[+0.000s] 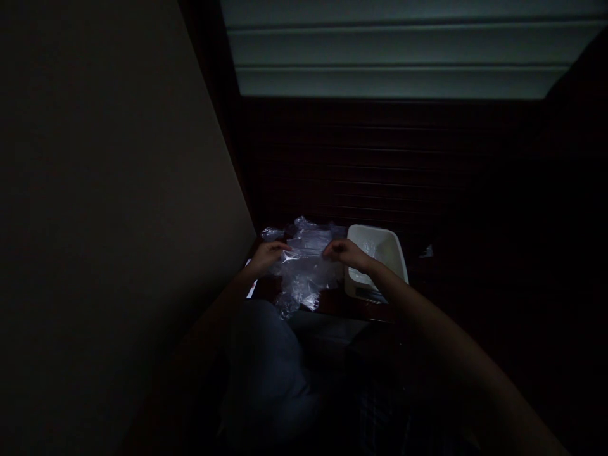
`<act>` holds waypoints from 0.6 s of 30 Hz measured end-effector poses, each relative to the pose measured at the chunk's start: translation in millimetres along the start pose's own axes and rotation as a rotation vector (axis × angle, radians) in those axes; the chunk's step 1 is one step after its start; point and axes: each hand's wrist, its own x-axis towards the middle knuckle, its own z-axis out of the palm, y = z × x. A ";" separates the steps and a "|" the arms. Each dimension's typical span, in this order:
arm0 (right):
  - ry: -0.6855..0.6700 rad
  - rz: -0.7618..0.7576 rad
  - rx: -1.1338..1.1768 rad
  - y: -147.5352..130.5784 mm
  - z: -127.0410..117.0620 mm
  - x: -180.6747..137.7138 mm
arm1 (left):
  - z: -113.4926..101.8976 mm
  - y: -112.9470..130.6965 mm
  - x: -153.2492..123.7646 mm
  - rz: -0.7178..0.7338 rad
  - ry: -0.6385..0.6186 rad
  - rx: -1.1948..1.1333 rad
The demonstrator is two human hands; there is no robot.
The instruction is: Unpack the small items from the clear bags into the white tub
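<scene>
Clear plastic bags (308,269) lie in a crumpled, shiny pile on a dark wooden surface (332,307). My left hand (268,254) pinches the upper left edge of one bag. On the opposite side, my right hand (344,251) has its fingers closed on the same bag's right edge, so the bag is spread between both hands. A white plastic basin (401,253) stands just right of the pile, partly behind my right forearm. Some clear plastic (368,247) shows inside it. Dim light hides the finer details.
A pale wall (142,158) rises close on the left. Behind the surface are dark slatted panels (370,145). A bright flat object (251,285) lies beside my left wrist. My knee (270,354) is below the front edge. A small pale scrap (427,251) lies right of the basin.
</scene>
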 end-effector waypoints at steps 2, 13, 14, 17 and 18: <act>0.009 0.022 0.030 -3.7 -0.3 -2.2 | 0.4 1.6 -0.9 -0.047 -0.010 -0.059; 0.109 0.029 0.129 -0.5 5.5 -1.8 | 8.6 4.2 -5.0 -0.042 -0.059 -0.177; 0.121 0.025 0.116 1.7 6.0 -0.6 | 9.9 3.7 -5.1 -0.025 -0.050 -0.154; 0.144 0.036 0.094 6.4 5.6 1.8 | 12.5 3.2 -4.3 -0.013 -0.010 -0.143; 0.149 0.041 0.083 7.5 5.0 2.0 | 12.8 3.3 -3.8 -0.017 0.003 -0.147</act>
